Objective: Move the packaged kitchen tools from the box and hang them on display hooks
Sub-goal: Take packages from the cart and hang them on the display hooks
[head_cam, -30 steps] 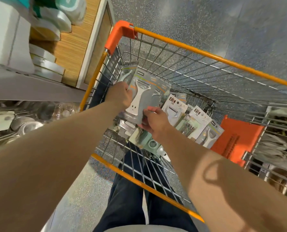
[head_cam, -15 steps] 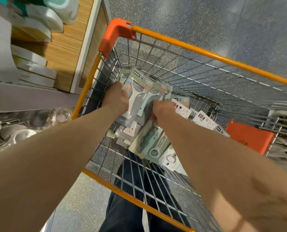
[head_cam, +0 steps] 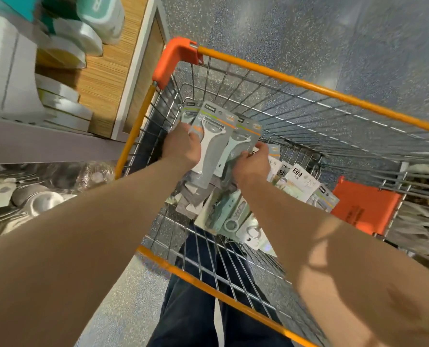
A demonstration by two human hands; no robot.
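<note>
left hand (head_cam: 182, 146): back up, fingers curled round the left edge of a fan of peeler packs (head_cam: 214, 136).
right hand (head_cam: 252, 164): curled on the right side of the same fan, fingertips (head_cam: 261, 146) bent over the edge of the rear card.
peeler packs: at least three grey cards with orange and green stripes, each carrying a pale Y-shaped peeler; upright, overlapping, lifted above the wire floor near the far left corner of the cart (head_cam: 308, 89).
cart: wire basket with orange rim and orange corner cap (head_cam: 174, 61).
loose packs (head_cam: 223, 214): heaped flat on the cart floor beneath both hands, pale green and white tools on cards, overlapping.
BM cards (head_cam: 299, 180): white-headed packs leaning in a row just right of the right hand.
orange flap (head_cam: 363, 209): at the cart's right end, beside the BM cards.
shelf (head_cam: 101, 78): wood-grain, left of the cart, bearing white boxes (head_cam: 8, 71); blurred.
metal bowls (head_cam: 39, 199): shiny, below the shelf.
floor (head_cam: 296, 28): speckled grey.
dark trousers (head_cam: 203, 304): seen through the cart's near wire.
</note>
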